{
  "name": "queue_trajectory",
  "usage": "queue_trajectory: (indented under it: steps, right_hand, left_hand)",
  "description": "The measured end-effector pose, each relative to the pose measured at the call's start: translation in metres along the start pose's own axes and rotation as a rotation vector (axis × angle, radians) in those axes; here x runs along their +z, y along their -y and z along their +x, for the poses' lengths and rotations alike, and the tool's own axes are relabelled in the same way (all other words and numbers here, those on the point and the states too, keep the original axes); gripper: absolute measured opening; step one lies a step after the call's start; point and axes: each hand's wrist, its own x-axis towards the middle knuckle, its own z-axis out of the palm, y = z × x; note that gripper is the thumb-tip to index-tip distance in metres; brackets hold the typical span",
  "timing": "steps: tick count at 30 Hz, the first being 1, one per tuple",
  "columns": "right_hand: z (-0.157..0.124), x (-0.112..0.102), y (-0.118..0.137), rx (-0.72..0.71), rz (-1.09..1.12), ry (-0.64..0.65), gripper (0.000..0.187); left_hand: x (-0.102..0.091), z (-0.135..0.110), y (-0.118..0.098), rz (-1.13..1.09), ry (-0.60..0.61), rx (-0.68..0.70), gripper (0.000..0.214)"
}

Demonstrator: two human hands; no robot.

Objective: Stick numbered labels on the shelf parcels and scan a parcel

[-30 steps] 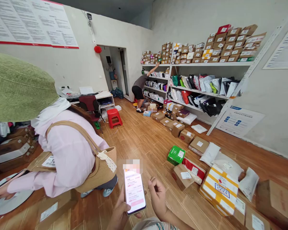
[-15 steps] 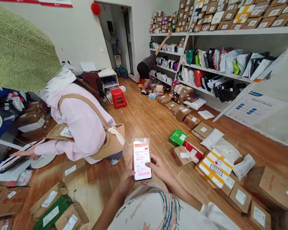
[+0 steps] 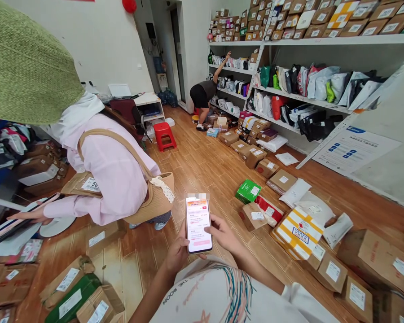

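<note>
A lit smartphone (image 3: 198, 224) is held upright in front of my body, its screen facing me with lines of text and a pink bar low down. My left hand (image 3: 180, 249) wraps the phone's lower left side, thumb on its edge. My right hand (image 3: 222, 235) grips the right side, its thumb resting over the screen; the fingers behind the phone are hidden. Just right of the hands, a brown box (image 3: 254, 216), a green box (image 3: 248, 191) and a red and white packet (image 3: 270, 211) lie on the floor.
A person in a pink shirt (image 3: 111, 175) crouches at left, holding a flat dark device. Another person (image 3: 204, 92) bends at the shelves (image 3: 309, 42) full of parcels. A red stool (image 3: 164, 136) stands mid-room. Parcels, including a yellow-striped box (image 3: 299, 233), line the wooden floor.
My view has tilted slightly. The bending person's raised arm has come down a little from the upper shelf. Both my hands stay on the phone.
</note>
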Motion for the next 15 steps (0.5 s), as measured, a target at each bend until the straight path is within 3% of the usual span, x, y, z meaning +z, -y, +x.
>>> queue_trajectory:
  steps: [5, 10, 15]
  right_hand:
    - [0.004, 0.003, -0.007, 0.12, 0.011, -0.1, 0.022]
    - [0.004, 0.012, -0.015, 0.036, 0.015, -0.15, 0.02]
    - [0.008, 0.027, -0.028, 0.038, -0.064, -0.291, 0.035]
  left_hand:
    - [-0.002, 0.0, -0.002, 0.003, 0.006, -0.009, 0.089]
    - [-0.005, 0.0, -0.003, 0.056, -0.011, -0.012, 0.09]
    - [-0.015, 0.002, 0.003, 0.137, 0.007, -0.032, 0.09]
